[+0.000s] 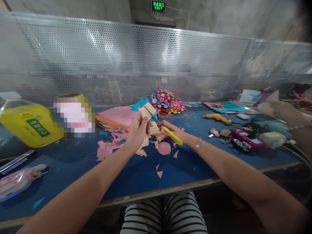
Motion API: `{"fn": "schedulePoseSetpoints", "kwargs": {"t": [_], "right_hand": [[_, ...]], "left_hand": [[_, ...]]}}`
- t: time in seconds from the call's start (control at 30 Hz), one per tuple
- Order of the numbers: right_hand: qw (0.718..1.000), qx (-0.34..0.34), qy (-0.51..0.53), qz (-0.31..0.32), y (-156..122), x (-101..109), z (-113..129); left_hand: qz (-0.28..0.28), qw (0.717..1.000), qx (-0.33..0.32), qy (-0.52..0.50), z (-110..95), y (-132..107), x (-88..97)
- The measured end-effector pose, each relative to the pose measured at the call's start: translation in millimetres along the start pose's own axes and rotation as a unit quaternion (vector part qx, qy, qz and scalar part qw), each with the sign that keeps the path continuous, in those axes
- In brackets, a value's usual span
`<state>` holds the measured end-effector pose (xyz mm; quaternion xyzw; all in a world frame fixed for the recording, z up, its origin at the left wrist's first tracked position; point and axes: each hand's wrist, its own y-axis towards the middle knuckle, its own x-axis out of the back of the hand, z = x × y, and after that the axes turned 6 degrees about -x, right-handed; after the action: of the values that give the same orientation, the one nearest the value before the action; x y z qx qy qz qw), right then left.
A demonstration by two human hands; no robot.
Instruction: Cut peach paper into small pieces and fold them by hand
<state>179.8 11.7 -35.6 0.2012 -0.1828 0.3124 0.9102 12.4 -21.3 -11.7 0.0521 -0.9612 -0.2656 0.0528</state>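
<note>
At 12 o'clock, right grip (173,129) has scissors (175,136), left grip (138,129) pinches paper (150,108); keep it taut, snip slow.

Scissors (171,133) partly hidden by right hand (177,130) (co-worker's hand (282,110) blurred).

Scissors (170,133): bright yellow handle, grey blades. Paper piece (150,108): pale cream. Tabletop (190,169): dark blue. Strip pile (168,100): pink, blue and orange mixed, flecks of yellow. Sheet stack (119,116): pink, orange, bright blue. Round scrap (164,148): plain pink. Corded tool (219,118): mostly yellow. Bottle (18,115): yellow, green label (37,127). Metal panel (146,48): silver-grey, regular pattern of dark round holes. Exit sign (158,6): green on black. Trousers (142,216): white, black stripes.
</note>
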Motion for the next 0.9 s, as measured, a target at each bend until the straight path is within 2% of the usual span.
{"fn": "schedulePoseSetpoints", "kwargs": {"t": [0.4,0.67,0.9], "right_hand": [[0.999,-0.001,-0.023,-0.037,4.2,-5.7,-7.9],[0.995,0.049,-0.068,-0.046,6.5,-5.5,-15.1],[0.994,0.026,-0.099,-0.046,11.4,-6.2,-18.5]], "left_hand": [[-0.006,0.999,-0.010,0.050,-2.3,2.3,2.3],[-0.006,0.999,-0.010,0.045,-4.1,2.0,2.6],[-0.017,0.998,-0.013,0.058,-3.7,3.4,5.7]]}}
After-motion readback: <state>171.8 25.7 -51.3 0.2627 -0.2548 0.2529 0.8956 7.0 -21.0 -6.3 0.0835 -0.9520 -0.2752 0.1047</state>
